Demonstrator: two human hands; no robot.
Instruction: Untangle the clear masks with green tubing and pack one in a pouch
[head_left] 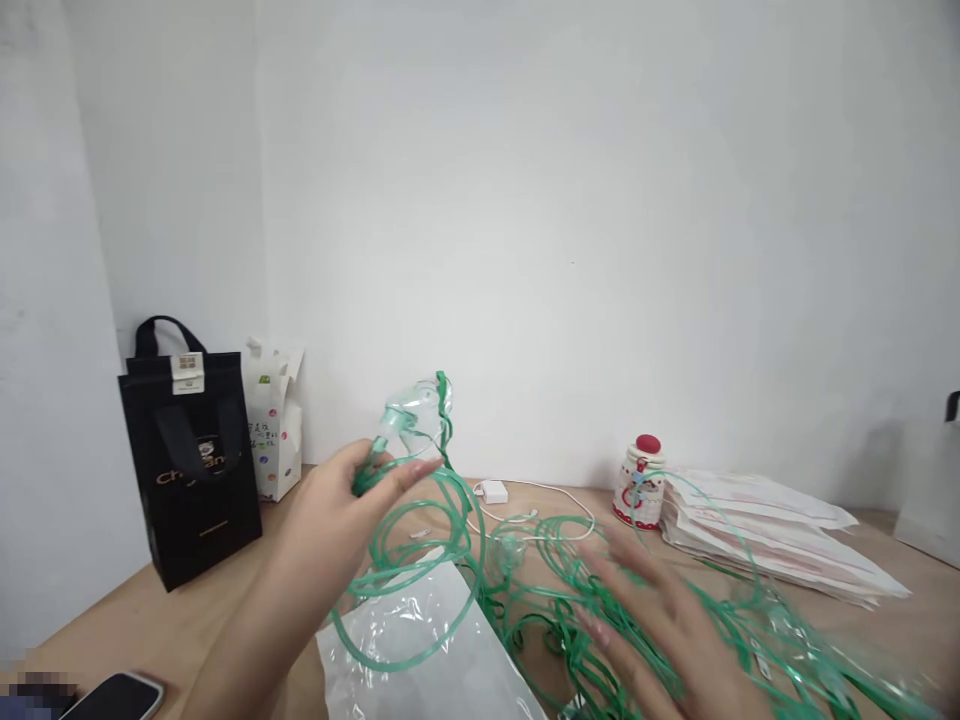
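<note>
My left hand (330, 525) is closed on an oxygen mask, gripping it by the tubing just below the clear mask cup (420, 405). A green strap (442, 425) hangs from the cup's edge. Loops of the mask's green tubing (390, 665) drop from the hand over a white plastic bag (412, 640). My right hand (667, 630), slightly blurred, has its fingers apart above a tangled pile of green tubing (570, 580) and more masks. I see nothing held in it. Another clear mask (787, 630) lies at the right of the pile, partly smeared.
A black paper bag (199, 480) and a white bag (274, 430) stand at the left. A phone (116, 697) lies near the front edge. Toward the wall are a white charger (493, 491) with its cable, a jar with a red lid (640, 485), and stacked flat packages (772, 540).
</note>
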